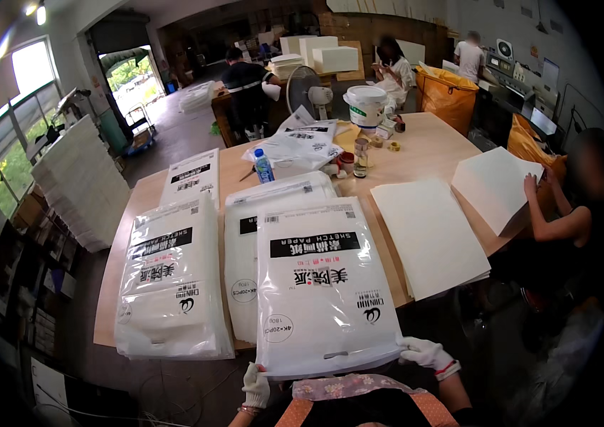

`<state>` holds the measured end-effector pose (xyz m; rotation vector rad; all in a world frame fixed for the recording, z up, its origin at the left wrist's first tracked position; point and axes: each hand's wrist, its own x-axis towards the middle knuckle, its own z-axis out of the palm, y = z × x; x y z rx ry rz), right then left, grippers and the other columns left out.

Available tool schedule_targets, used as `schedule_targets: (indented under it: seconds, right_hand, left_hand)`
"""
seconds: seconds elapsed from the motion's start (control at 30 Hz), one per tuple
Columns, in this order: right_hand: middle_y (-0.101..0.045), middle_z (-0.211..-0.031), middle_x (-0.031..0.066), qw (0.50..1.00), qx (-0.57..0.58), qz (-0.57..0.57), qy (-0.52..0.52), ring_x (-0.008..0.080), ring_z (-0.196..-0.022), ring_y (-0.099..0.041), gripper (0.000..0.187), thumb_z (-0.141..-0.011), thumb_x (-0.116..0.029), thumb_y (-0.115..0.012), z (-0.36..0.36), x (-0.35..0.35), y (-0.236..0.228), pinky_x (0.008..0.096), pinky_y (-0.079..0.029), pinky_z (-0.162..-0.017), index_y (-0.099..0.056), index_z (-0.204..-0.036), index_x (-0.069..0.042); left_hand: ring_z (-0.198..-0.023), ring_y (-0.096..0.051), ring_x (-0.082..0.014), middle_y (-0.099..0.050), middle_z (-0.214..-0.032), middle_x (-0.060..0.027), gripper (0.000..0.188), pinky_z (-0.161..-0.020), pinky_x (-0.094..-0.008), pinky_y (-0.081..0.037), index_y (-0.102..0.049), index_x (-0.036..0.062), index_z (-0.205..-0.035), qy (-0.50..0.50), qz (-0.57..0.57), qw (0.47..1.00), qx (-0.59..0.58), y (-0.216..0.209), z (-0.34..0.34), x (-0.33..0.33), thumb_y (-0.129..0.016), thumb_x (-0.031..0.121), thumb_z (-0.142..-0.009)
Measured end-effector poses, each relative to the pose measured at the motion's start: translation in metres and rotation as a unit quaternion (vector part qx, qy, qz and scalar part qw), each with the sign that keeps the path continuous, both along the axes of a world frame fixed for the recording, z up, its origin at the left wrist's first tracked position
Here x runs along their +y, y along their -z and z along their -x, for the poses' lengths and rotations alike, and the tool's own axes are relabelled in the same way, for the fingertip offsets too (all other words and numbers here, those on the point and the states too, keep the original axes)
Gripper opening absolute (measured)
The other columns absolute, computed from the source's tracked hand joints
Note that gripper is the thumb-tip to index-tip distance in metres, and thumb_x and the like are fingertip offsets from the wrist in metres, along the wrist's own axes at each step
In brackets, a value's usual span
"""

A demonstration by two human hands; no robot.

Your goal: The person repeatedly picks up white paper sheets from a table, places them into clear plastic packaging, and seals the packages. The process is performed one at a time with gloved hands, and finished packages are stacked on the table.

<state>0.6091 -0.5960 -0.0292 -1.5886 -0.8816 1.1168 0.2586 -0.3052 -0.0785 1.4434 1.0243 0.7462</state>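
Note:
A clear plastic bag of white paper sheets [330, 299], printed in black, lies in front of me with its near end at the table's front edge. My left hand [255, 386], in a white glove, pinches the bag's near left corner. At the near right corner my right hand [428, 354], also gloved, has its fingers closed on the bag's edge. A slot-shaped handle hole shows in the plastic between my hands. Partly under this bag lies another bag of paper [241, 313]. To its left is a stack of similar filled bags [174, 285].
Bare white sheets [426, 242] lie stacked to the right, where a co-worker [565, 213] handles more paper [497, 185]. Farther back stand a water bottle [263, 167], a white bucket [366, 110], tape rolls [394, 146] and a fan [305, 92]. Tall paper stacks [81, 181] stand at left.

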Motion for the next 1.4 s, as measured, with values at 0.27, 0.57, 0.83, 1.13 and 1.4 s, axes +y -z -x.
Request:
schedule_targets:
  seconds: [0.27,0.57,0.83,1.13,1.4]
  right_hand:
    - [-0.061,-0.092,0.005,0.954,0.2,-0.133,0.18,0.0115,-0.078,-0.057,0.033,-0.082,-0.016,-0.059,0.015,0.119,0.065,0.0259,-0.049,-0.067,-0.056,-0.111,0.0]
    - [-0.056,-0.083,0.0051,0.902,-0.162,-0.377,-0.132,0.0147,-0.076,-0.057,0.02,-0.091,-0.021,-0.05,0.156,0.373,0.007,0.029,-0.048,-0.065,-0.057,-0.101,-0.005]
    - [-0.06,-0.085,0.0045,0.974,0.084,-0.099,-0.188,0.0151,-0.07,-0.059,0.026,-0.09,-0.026,-0.054,0.242,0.406,0.036,0.0284,-0.05,-0.064,-0.055,-0.1,-0.002]
    - [-0.05,-0.116,0.0201,0.781,-0.597,0.089,0.158,0.0342,-0.107,-0.048,0.05,-0.078,-0.025,-0.06,-0.052,0.132,0.009,0.0418,-0.043,-0.086,-0.047,-0.121,-0.003]
    - [-0.059,-0.107,0.0194,0.821,-0.507,0.231,0.126,0.037,-0.1,-0.056,0.073,-0.07,-0.044,-0.07,-0.168,0.043,0.033,0.0427,-0.045,-0.084,-0.042,-0.124,-0.004]
  left_hand:
    - [-0.056,-0.046,-0.0198,-0.047,-0.066,-0.0079,0.008,-0.052,-0.0295,-0.037,-0.046,0.0034,-0.069,0.031,-0.348,0.917,-0.194,-0.155,-0.07,0.038,-0.044,-0.005,-0.068]
    - [-0.086,-0.051,-0.0236,-0.052,-0.094,-0.013,0.029,-0.076,-0.035,-0.046,-0.048,-0.0002,-0.099,-0.373,-0.734,0.553,0.131,-0.183,0.113,0.192,-0.053,0.025,-0.087]
    - [-0.098,-0.056,-0.0278,-0.058,-0.107,-0.0184,0.03,-0.084,-0.0378,-0.046,-0.055,-0.0005,-0.103,-0.426,-0.189,0.805,0.366,-0.006,0.257,0.316,-0.052,0.023,-0.085]
    - [-0.079,-0.057,-0.0311,-0.061,-0.094,-0.0164,0.032,-0.069,-0.0411,-0.048,-0.056,0.0,-0.102,0.08,-0.176,0.771,0.606,0.19,0.195,0.075,-0.049,0.028,-0.087]
    - [-0.088,-0.06,-0.0315,-0.061,-0.095,-0.0212,0.032,-0.074,-0.039,-0.047,-0.054,0.0016,-0.104,0.159,-0.003,0.925,0.345,0.129,0.001,0.036,-0.059,0.022,-0.079]
